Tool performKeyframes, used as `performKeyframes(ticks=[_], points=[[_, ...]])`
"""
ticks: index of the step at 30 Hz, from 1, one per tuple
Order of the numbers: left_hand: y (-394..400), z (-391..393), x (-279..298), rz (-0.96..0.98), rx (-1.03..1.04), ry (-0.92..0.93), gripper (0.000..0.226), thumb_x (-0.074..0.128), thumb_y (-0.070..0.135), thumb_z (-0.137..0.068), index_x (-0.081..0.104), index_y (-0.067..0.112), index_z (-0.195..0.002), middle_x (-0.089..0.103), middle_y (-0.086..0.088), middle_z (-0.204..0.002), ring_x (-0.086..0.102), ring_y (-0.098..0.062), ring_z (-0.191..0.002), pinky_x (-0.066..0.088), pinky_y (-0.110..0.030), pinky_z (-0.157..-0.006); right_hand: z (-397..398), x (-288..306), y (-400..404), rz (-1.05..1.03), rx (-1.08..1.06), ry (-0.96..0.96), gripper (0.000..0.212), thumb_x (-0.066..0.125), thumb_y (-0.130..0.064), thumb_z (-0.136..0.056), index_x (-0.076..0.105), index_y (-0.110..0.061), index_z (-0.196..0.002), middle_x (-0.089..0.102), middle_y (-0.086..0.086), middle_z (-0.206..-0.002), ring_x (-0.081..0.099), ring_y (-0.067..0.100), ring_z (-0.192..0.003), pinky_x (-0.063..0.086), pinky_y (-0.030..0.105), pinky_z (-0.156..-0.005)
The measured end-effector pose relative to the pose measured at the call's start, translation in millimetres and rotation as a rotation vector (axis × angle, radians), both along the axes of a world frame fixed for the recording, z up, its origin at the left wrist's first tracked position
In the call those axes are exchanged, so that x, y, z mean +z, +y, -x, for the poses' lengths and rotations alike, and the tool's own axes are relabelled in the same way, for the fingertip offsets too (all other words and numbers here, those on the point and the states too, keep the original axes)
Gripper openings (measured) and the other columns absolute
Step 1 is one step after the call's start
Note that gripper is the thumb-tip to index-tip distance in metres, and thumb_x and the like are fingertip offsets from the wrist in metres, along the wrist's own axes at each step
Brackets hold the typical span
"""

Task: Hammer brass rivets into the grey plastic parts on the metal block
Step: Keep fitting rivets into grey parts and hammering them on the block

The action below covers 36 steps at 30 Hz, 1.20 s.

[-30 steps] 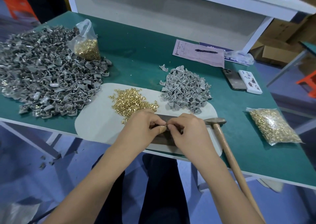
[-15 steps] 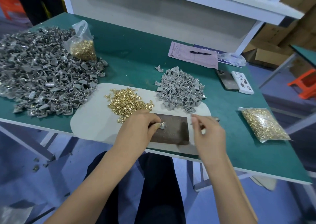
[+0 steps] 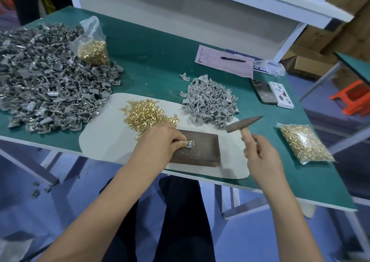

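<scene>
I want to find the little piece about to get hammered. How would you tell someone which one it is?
Start at the green table and find the dark brown metal block on the pale mat at its front edge. On the block's left end sits one grey plastic part, pinched by the left hand. Unlike the heaped grey parts, it sits alone.

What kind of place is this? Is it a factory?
Probably a small workshop or factory bench. A big pile of grey plastic parts and bags of brass rivets sit on the green table, and the right hand grips a hammer.
</scene>
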<state>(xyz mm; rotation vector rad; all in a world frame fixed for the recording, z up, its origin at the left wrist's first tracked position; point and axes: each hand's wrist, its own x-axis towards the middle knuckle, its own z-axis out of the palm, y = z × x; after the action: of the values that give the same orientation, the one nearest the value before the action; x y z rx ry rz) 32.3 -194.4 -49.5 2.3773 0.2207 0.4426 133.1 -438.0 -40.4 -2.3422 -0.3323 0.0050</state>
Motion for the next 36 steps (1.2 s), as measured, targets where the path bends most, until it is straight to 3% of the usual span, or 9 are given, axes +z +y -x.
performKeyframes(ticks=[3,8,12,17,23,25,28,33,36], points=[[1.2,0.5,-0.8,-0.015,-0.016,-0.007,0.01,0.076,0.026,-0.087,0.081,0.021,-0.094,0.065,0.003,-0.083,0.058,-0.016,-0.083,0.049,-0.038,-0.076,21.4,5.0,16.5,-0.081,0.246,-0.033,0.016,0.051,-0.051,-0.103,0.063,-0.048,-0.114,0.061,-0.011,-0.065,0.056,0.006,-0.062,0.042,0.014,-0.056],[2.3,1.6,0.2,-0.018,-0.026,-0.001,0.014,0.075,0.028,-0.088,0.081,0.019,-0.097,0.067,0.001,-0.084,0.059,-0.017,-0.086,0.049,-0.039,-0.077,38.2,5.5,36.1,-0.004,0.299,-0.138,0.025,0.045,-0.056,-0.102,0.054,-0.071,-0.12,0.06,-0.049,-0.108,0.063,-0.008,-0.107,0.051,0.019,-0.086],[2.4,0.7,3.6,0.003,-0.031,0.027,0.016,0.072,0.028,-0.09,0.081,0.017,-0.098,0.069,-0.002,-0.091,0.061,-0.019,-0.092,0.048,-0.037,-0.082,47.5,5.3,40.8,-0.155,0.226,-0.294,0.029,0.043,-0.056,-0.104,0.051,-0.068,-0.129,0.06,-0.046,-0.119,0.062,-0.01,-0.109,0.047,0.008,-0.086],[3.1,1.6,5.7,-0.047,-0.035,0.077,0.021,0.068,0.031,-0.093,0.078,0.021,-0.108,0.067,0.0,-0.095,0.057,-0.017,-0.099,0.047,-0.036,-0.085,44.7,1.4,41.2,0.142,0.237,-0.224,0.026,0.041,-0.061,-0.101,0.044,-0.068,-0.126,0.067,-0.034,-0.114,0.067,0.009,-0.097,0.055,0.035,-0.076],[4.6,0.7,7.6,-0.064,-0.042,0.102,0.021,0.068,0.032,-0.093,0.079,0.021,-0.106,0.068,-0.001,-0.095,0.059,-0.019,-0.097,0.049,-0.037,-0.084,50.6,1.8,42.4,0.142,0.254,-0.268,0.031,0.038,-0.061,-0.098,0.041,-0.066,-0.129,0.049,-0.043,-0.124,0.059,0.007,-0.098,0.047,0.023,-0.064],[4.9,1.1,7.2,-0.065,-0.045,0.096,0.018,0.07,0.031,-0.092,0.08,0.021,-0.104,0.068,0.0,-0.094,0.06,-0.019,-0.095,0.049,-0.038,-0.083,48.9,1.3,40.6,0.141,0.22,-0.296,0.03,0.039,-0.061,-0.097,0.041,-0.066,-0.127,0.064,-0.029,-0.109,0.059,0.011,-0.089,0.043,0.021,-0.058],[5.6,0.2,6.8,-0.067,-0.046,0.087,0.016,0.071,0.031,-0.091,0.08,0.021,-0.1,0.068,0.0,-0.093,0.06,-0.018,-0.095,0.049,-0.037,-0.083,50.1,1.4,40.1,0.022,0.183,-0.289,0.03,0.042,-0.058,-0.099,0.045,-0.062,-0.128,0.071,-0.023,-0.104,0.065,0.01,-0.083,0.049,0.029,-0.065],[6.0,-1.2,6.0,-0.065,-0.051,0.073,0.016,0.072,0.03,-0.09,0.081,0.021,-0.1,0.068,0.0,-0.09,0.06,-0.018,-0.091,0.049,-0.038,-0.081,48.8,1.7,39.9,0.136,0.187,-0.313,0.03,0.038,-0.06,-0.099,0.042,-0.064,-0.128,0.073,-0.019,-0.096,0.062,0.013,-0.082,0.044,0.029,-0.061],[6.4,-1.0,5.2,-0.058,-0.044,0.078,0.017,0.072,0.031,-0.09,0.081,0.022,-0.101,0.069,0.001,-0.092,0.06,-0.017,-0.092,0.049,-0.037,-0.081,52.3,-2.7,42.6,0.068,0.178,-0.298,0.034,0.047,-0.051,-0.102,0.042,-0.056,-0.135,0.069,-0.027,-0.108,0.062,0.009,-0.094,0.045,0.026,-0.066]])
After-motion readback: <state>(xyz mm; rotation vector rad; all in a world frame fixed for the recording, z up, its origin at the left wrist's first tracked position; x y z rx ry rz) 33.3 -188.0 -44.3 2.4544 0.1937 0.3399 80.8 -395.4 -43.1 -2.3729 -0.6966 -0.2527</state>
